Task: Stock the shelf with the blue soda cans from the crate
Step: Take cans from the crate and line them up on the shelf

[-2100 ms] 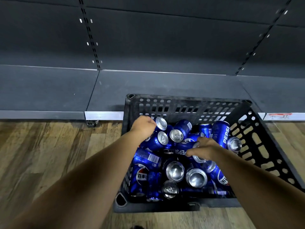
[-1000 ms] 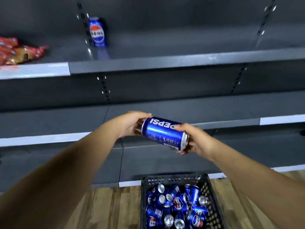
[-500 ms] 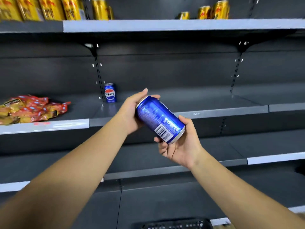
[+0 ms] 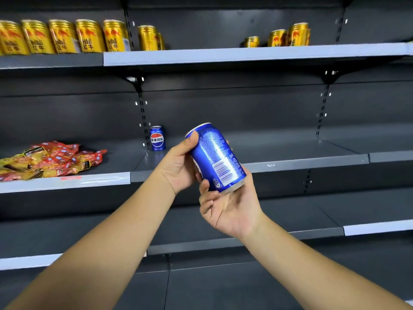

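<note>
Blue soda can tilted btwn both hands, left hand & right hand gripping it.

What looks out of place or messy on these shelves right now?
The red and yellow snack packets lie in a loose heap on the middle shelf, not faced up. The gold cans above leave a gap mid-shelf. The shelved blue can stands upright, label forward.
</note>
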